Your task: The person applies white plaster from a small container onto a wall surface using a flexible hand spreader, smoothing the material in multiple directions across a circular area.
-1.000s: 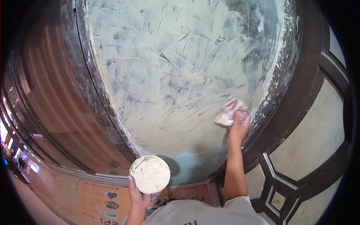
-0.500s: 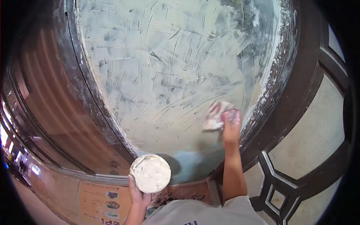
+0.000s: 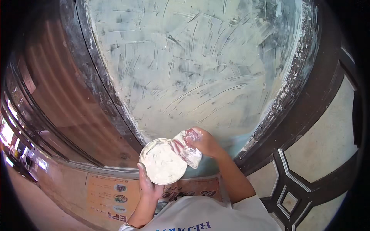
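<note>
Two hands were at work at the near end of one panel (image 3: pixel 185 88), a tall pale surface smeared with white and cut by many dark streaks.

The left hand (image 3: pixel 149 188) held one round tub (image 3: pixel 145 148), its thumb up against the near left side and its other fingers mostly hidden beneath. One mass of white paste (image 3: pixel 163 163) filled the tub nearly to the rim.

The right hand (image 3: pixel 205 143) gripped one spreader (image 3: pixel 192 158), a flat reddish piece coated in white, pinched with the thumb on the near face. The spreader lay tilted across the tub's right side; whether it touched the paste, I could not tell.

Two dark frame strips bordered the panel: the left strip (image 3: pixel 101 82) and the right strip (image 3: pixel 291 79), both flecked with white. Farther left hung one brown sheet (image 3: pixel 65 104); to the right stood one dark door (image 3: pixel 296 190) with several pale insets, one of them a small diamond (image 3: pixel 289 202).

Nearest were one shirt (image 3: pixel 227 213) and one orange poster (image 3: pixel 102 192) bearing three round pictures.
</note>
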A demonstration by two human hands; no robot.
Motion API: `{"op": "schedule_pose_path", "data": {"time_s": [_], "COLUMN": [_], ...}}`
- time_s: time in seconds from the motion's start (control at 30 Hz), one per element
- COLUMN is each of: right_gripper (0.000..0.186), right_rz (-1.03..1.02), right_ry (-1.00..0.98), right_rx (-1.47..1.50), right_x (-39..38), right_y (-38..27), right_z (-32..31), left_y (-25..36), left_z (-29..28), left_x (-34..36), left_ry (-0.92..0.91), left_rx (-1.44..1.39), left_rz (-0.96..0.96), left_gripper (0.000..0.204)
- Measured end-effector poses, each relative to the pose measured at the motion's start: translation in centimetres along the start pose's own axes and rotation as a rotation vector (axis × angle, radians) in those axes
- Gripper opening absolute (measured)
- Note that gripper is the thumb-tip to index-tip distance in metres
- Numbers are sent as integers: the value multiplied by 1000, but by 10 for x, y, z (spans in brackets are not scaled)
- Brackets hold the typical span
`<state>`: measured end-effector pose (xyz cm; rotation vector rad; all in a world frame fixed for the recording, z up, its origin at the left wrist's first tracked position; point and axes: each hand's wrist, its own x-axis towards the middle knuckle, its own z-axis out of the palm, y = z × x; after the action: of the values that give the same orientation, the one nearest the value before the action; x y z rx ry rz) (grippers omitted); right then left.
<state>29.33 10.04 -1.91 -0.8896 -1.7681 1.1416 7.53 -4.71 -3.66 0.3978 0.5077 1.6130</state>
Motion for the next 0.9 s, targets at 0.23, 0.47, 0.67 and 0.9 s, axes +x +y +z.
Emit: {"op": "schedule_pose_path", "data": {"time_s": [0.23, 0.47, 0.67, 0.9], "right_gripper": [39, 40, 33, 27], "right_rz": [165, 219, 122, -169], "right_ry": [-288, -273, -149, 117], "right_rx": [-166, -17, -144, -288], "right_x": [-5, 0, -18, -36], "right_y": [7, -5, 6, -27], "right_z": [-29, 6, -9, 35], "left_y": [7, 7, 20, 14], "left_z": [-12, -11, -25, -19], "left_x": [-7, -7, -11, -14], "left_ry": [26, 5, 52, 115], "left_rx": [-24, -85, -65, -14], "left_rz": [68, 1, 100, 166], "left_gripper": [67, 64, 66, 67]}}
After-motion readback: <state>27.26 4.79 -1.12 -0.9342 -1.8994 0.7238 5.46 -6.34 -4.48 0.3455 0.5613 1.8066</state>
